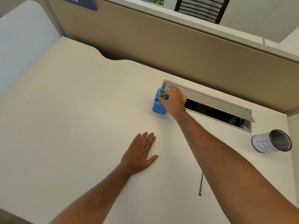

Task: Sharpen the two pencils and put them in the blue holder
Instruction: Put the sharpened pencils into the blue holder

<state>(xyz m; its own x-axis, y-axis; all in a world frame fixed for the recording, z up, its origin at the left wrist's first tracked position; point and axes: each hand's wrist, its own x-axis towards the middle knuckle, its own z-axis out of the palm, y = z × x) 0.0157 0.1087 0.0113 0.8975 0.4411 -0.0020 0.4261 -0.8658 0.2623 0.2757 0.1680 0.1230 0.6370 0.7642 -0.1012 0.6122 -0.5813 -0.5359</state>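
right hand (174, 101): pinching pencil (160, 95) into blue holder (159, 105), far right
left hand (140, 153): flat, fingers spread on desk (72, 118), bracing

The left hand (140, 154) lies flat, palm down, on the tabletop (72, 126) — fingers straight and close together, thumb spread out to the side, its bare forearm running back toward the lower left. The right arm is stretched far forward and across, bare to the elbow. The right hand (174, 100) is at the end of that reach — fingertips bunched and curled downward in a pinch, index finger raised above the others.
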